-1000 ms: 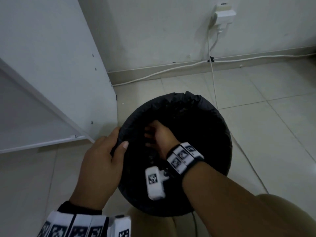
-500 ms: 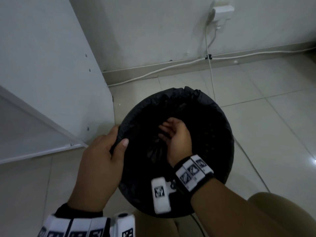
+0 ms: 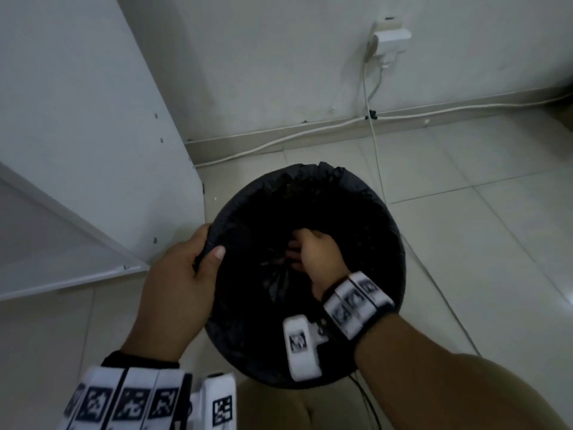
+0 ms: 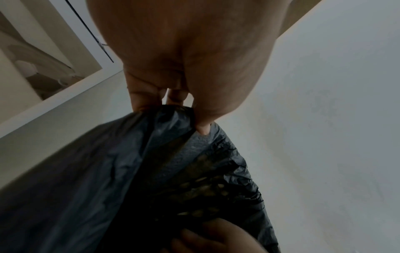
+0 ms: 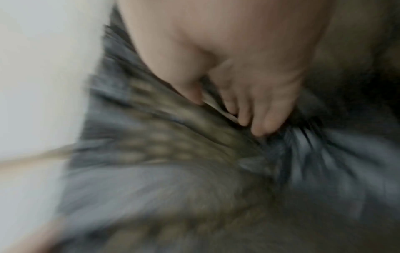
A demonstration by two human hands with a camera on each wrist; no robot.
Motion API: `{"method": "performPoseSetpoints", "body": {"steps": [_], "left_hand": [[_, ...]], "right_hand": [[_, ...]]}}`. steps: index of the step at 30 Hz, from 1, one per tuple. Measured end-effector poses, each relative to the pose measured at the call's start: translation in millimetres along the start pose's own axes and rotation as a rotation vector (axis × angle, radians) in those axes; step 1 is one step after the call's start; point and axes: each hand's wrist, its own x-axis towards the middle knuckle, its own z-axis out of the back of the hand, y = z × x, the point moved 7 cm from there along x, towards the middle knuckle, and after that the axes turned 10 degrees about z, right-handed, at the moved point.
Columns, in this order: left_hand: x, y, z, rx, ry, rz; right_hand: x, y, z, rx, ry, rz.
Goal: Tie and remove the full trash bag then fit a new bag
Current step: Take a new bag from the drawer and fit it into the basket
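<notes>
A black trash bag [image 3: 356,193] lines a round mesh bin [image 4: 205,188] standing on the tiled floor, its edge folded over the rim. My left hand [image 3: 207,252] grips the left rim, thumb inside and fingers outside; the left wrist view shows the left hand [image 4: 173,111] pinching the bag's edge. My right hand [image 3: 297,252] reaches down inside the bag near its middle, fingers curled into gathered plastic. The right wrist view is blurred, but the right hand [image 5: 218,106] has thumb and fingers closed on a fold, creases radiating from it. The bin's bottom is hidden in darkness.
A white cabinet panel [image 3: 93,135] stands close on the bin's left. Behind is a wall with a plugged-in adapter [image 3: 390,35]. White cables [image 3: 376,150] run along the skirting and down across the floor right of the bin. My knee [image 3: 279,405] is below.
Half a second ago my right hand was raised with looser fingers; it has gone back down into the bag and curled. The left hand stays on the rim.
</notes>
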Motion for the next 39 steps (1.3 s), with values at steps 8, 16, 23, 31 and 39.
{"method": "performPoseSetpoints", "body": {"steps": [8,16,23,31,39], "left_hand": [[17.8,-6.0,0.6,-0.063,-0.009,0.033],[6.6,28.2,-10.8,-0.411,-0.121,0.199],[-28.8,65.9,-30.1,-0.715,-0.050,0.408],[-25.0,76.7,-13.8,-0.579,-0.113,0.377],[-20.4,110.7,-26.8,-0.386,-0.121,0.458]], "right_hand": [[-91.5,53.3,136.8,-0.689,-0.420,0.367],[-74.5,-3.7,137.8,-0.107,-0.174,0.123],[-48.4,34.0,121.5,-0.114,-0.093,0.208],[-32.3,32.2,104.8,-0.167,-0.106,0.185],[-36.6,35.1,98.6,-0.110,-0.033,0.087]]}}
